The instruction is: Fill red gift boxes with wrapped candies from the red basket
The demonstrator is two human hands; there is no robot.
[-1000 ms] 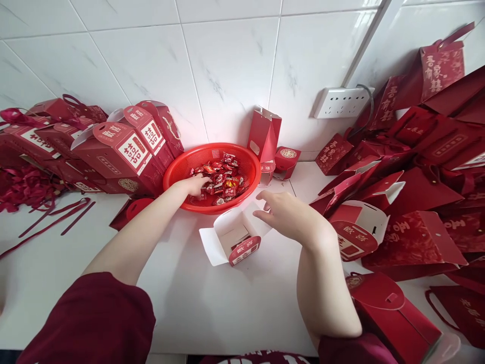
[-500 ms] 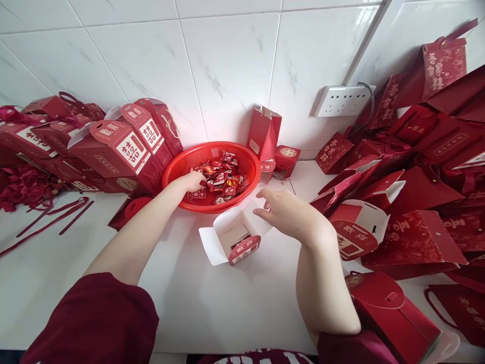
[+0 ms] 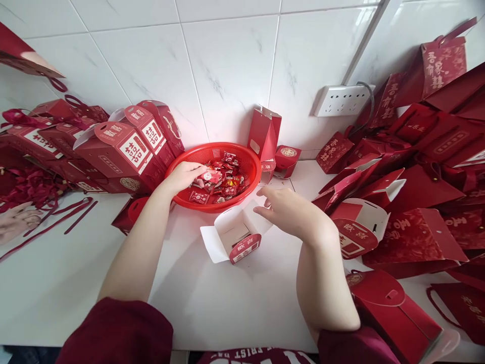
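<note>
My left hand (image 3: 185, 177) is over the red plastic basket (image 3: 172, 191), its fingers closed on a red wrapped candy (image 3: 211, 176). Below it, several more red wrapped candies (image 3: 229, 183) lie in a heap inside the basket. In front of the basket, a red and white gift box (image 3: 246, 247) stands with its top flaps spread; a little of something dark shows inside. Beside its right flap hovers my right hand (image 3: 288, 212), thumb and fingers apart with nothing between them. Whether it touches the flap I cannot tell.
Finished-looking red boxes (image 3: 125, 146) are stacked left of the basket. Many red boxes and bags (image 3: 413, 237) crowd the right side. A power strip (image 3: 339, 101) is on the tiled wall. At the left edge shows another person's hand (image 3: 18, 220) near ribbons (image 3: 78, 210).
My left hand has lifted from the candies and drawn slightly left, now with a wrapped candy. My right hand has hardly moved. A co-worker's hand and a raised red box have appeared at left.
</note>
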